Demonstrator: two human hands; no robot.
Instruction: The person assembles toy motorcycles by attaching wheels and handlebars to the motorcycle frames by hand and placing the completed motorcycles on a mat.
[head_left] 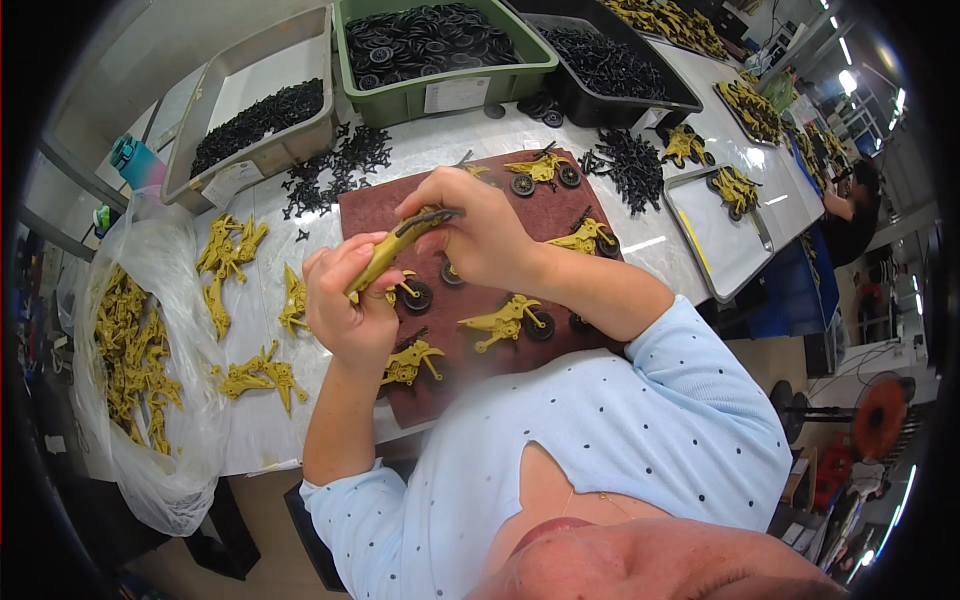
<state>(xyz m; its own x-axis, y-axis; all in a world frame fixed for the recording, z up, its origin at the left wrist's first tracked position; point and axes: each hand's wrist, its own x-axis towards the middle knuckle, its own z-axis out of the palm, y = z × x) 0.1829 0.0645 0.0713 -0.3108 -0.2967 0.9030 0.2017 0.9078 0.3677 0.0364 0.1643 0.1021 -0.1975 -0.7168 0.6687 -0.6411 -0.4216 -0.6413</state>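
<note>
Gripping fingers [440, 188], yellow part [388, 254] partly hidden

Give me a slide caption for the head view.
Left hand and right hand hold one yellow piece over a maroon mat.

No writing can be read: the wide label [457, 94] on the far green bin [400, 102], the paper label [231, 183] on the left grey bin [285, 143] and the small label [650, 118] on the right black bin [598, 112] are too unclear.
</note>
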